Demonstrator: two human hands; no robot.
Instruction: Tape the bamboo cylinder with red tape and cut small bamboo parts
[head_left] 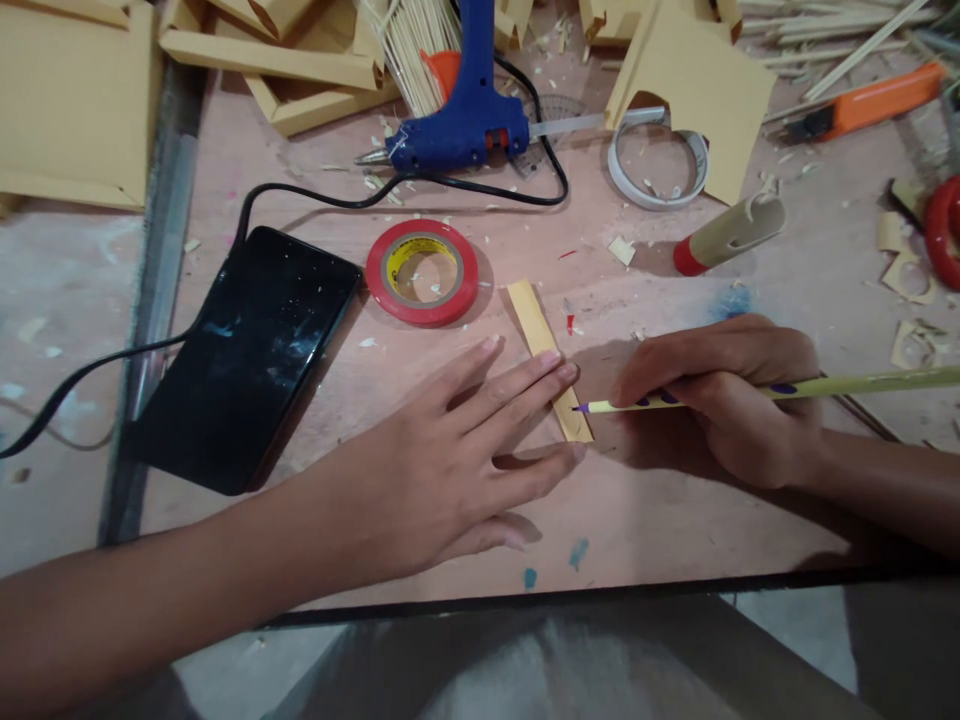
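Head view | left hand (450, 455) spread, fingers on the yellow strip (534, 322) | right hand (724, 400) pinches a pencil (847, 385), tip at the strip's near end | strip between hands, long axis slanting far-left to near-right, left hand nearer

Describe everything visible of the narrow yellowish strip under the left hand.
The narrow strip looks like tan-yellow card, straight-edged, with a faint curved mark near its lower end. It lies on the table, slanting from upper left to lower right, right of the red tape roll. The left hand rests fingers across its middle; the right hand holds a pencil, purple tip at the strip's lower part, contact unclear.
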